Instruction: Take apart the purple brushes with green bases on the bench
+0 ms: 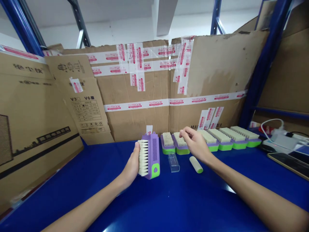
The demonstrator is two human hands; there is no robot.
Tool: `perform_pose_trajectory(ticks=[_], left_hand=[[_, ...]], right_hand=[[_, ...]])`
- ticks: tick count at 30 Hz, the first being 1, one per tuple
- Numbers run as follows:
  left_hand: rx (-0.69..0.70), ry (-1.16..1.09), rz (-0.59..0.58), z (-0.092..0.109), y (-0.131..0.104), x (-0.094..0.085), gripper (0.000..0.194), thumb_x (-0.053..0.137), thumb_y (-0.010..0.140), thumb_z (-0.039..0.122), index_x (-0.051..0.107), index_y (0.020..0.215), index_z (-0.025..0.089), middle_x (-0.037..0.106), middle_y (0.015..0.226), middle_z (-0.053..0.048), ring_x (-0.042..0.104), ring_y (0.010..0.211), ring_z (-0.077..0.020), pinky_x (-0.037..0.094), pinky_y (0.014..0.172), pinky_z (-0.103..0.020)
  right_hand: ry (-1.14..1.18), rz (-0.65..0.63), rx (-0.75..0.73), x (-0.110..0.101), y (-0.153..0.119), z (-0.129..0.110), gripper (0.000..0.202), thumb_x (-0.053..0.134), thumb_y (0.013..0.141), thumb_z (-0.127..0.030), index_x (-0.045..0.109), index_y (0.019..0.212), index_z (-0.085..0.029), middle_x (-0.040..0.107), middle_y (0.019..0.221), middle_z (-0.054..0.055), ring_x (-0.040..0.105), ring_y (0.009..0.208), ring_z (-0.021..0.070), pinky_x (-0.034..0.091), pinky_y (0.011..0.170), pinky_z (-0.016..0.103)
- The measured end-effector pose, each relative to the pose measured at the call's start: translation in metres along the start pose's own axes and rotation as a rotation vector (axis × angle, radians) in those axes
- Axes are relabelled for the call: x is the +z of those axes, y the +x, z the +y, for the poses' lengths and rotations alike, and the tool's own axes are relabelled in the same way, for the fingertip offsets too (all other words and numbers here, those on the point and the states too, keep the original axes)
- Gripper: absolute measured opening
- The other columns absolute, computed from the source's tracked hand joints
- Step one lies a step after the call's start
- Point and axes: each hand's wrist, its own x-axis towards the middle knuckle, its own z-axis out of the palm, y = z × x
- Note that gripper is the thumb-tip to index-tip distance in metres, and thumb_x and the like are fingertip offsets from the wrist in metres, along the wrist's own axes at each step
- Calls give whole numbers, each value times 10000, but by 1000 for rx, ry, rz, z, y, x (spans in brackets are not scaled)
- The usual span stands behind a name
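Observation:
A purple scrub brush (154, 148) with pale bristles and a green end stands upright in my left hand (131, 166); the thumb lies along the bristles and the other fingers are hidden behind it. My right hand (195, 143) is over the row of brushes, its fingertips pinched together in front of the bristles of one brush (182, 150). Whatever the pinch may hold is too small or hidden to make out. Below, on the blue table, lie a clear plastic piece (174, 163) and a pale roller-like cylinder (196, 164) with a green end.
Several purple-and-green brushes (238, 145) sit bristles up along the back of the blue table (154, 206). Taped cardboard walls (135, 122) close off the back and left. At the right are a white device with cables (281, 140) and a phone-like dark slab (289, 165).

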Motion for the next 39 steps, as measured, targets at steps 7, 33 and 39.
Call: perform_pose_trajectory(ticks=[7, 33, 39], left_hand=[[39, -12, 19, 4, -5, 8, 860, 584, 882, 890, 713, 1321, 162, 832, 1103, -128, 793, 959, -296, 641, 820, -382], [382, 135, 10, 4, -11, 10, 595, 801, 919, 570, 544, 1330, 225, 731, 1280, -97, 712, 1177, -271, 585, 1022, -424], [532, 357, -110, 2, -15, 3, 652, 746, 995, 480, 418, 1532, 311, 612, 1492, -102, 621, 1345, -295, 505, 1147, -491]], right_hand=[[-167, -278, -256, 16, -28, -14, 257, 484, 1099, -439, 603, 1025, -224, 586, 699, -46, 528, 622, 146, 368, 638, 283], [-214, -448, -386, 24, -38, -14, 637, 647, 1047, -520, 413, 1518, -161, 638, 1380, 203, 657, 1197, 339, 562, 1013, 567], [-190, -364, -425, 27, -40, -11, 745, 664, 1030, -537, 308, 1591, -200, 583, 1496, 229, 661, 1257, 378, 585, 1029, 619]])
